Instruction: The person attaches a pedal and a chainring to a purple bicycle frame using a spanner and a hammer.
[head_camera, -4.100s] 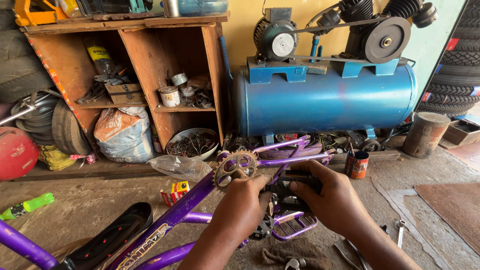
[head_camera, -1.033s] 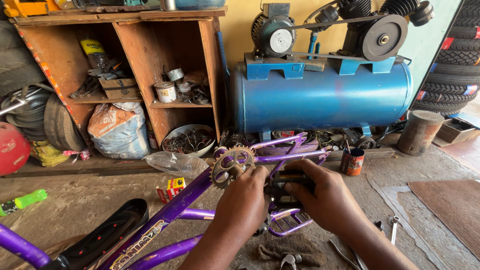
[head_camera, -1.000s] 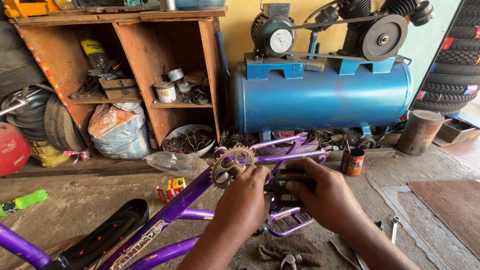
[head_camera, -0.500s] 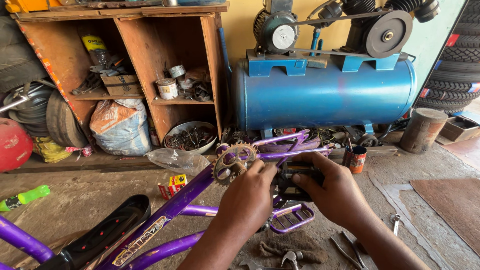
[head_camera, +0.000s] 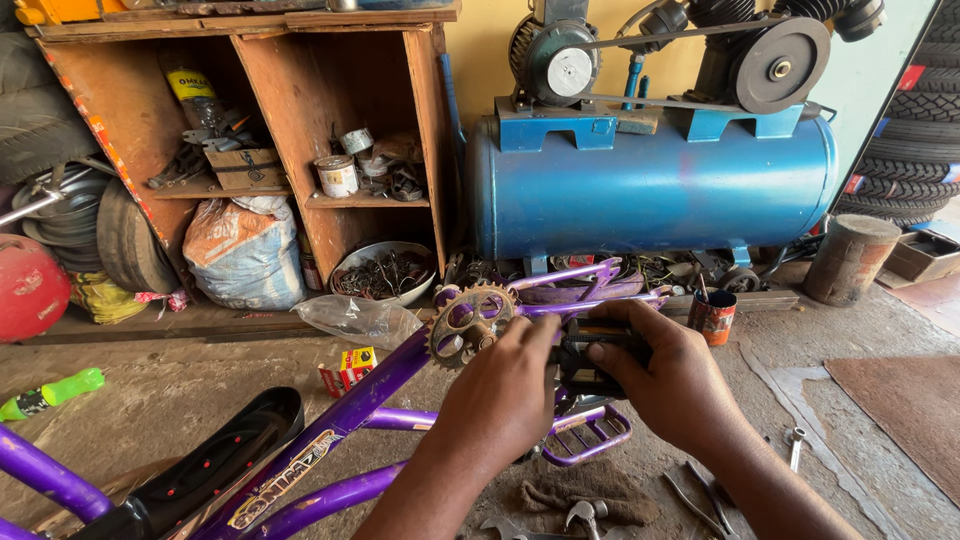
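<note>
Gripping black pedal (head_camera: 600, 352) with both hands, right hand (head_camera: 672, 385) closed over it, left hand (head_camera: 500, 400) bracing beside rusty sprocket (head_camera: 468, 324) on purple bike frame (head_camera: 360, 400); best kept square, turned steadily.

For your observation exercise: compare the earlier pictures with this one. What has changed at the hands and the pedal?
Little changed. Both the left hand and right hand keep gripping the black pedal beside the rusty chainring. The purple bicycle frame stays put; only the camera shifted.
</note>
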